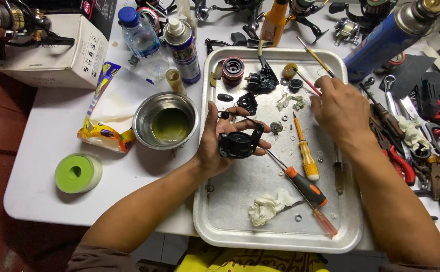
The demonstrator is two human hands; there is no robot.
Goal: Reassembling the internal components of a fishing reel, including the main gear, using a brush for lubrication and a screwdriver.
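Note:
My left hand [215,138] lies palm up over the left side of a metal tray [220,221] and holds a black fishing-reel body part [239,143]. My right hand [338,108] hovers over the tray's upper right, fingers curled down near a thin brush [315,56] and small washers; what its fingertips pinch is hidden. On the tray lie a yellow screwdriver [306,156], an orange-and-black screwdriver [304,187], a red-handled one [326,222], black reel parts [262,80], a red-ringed spool [233,69] and a crumpled tissue [268,207].
A steel bowl [165,121] of greenish liquid stands left of the tray, beside a tissue pack [106,113], a green tape roll [77,173], a water bottle [138,34] and a spray can [182,48]. Pliers and wrenches [421,151] crowd the right. A blue canister [381,43] lies at the back.

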